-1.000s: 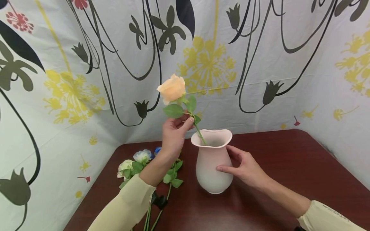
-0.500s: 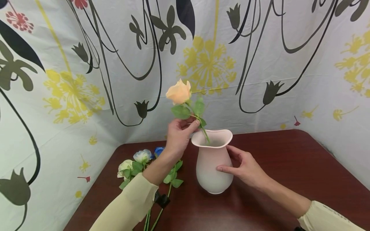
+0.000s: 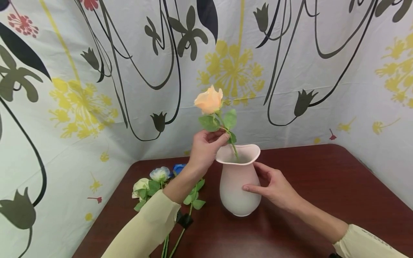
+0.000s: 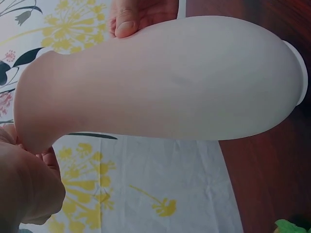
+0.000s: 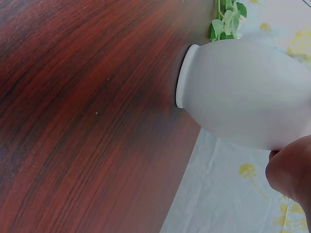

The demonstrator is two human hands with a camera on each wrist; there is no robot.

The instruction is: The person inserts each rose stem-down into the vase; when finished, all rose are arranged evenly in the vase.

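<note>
A peach rose [image 3: 209, 100] with green leaves stands upright in my left hand [image 3: 204, 150], which pinches its stem between thumb and fingers. The stem's lower end passes into the mouth of a pale pink-white vase [image 3: 240, 186] and is hidden inside. My right hand [image 3: 275, 186] holds the vase by its right side, thumb across the front. In the left wrist view, the left hand [image 4: 31, 182] is right at the rim of the vase [image 4: 170, 77]. The right wrist view has the vase [image 5: 243, 92] with its foot on the table and part of the right hand [image 5: 294, 170].
Left of the vase on the dark red-brown table [image 3: 306, 179] lie a cream flower [image 3: 140, 188], a pale blue flower [image 3: 159, 174] and a deep blue flower [image 3: 178, 168], partly behind the left forearm. A patterned cloth [image 3: 284, 64] hangs around the table's back and sides.
My left hand has moved rightward with the peach rose, bringing its stem farther over the vase's mouth and more upright. The right hand and vase have stayed in place.
</note>
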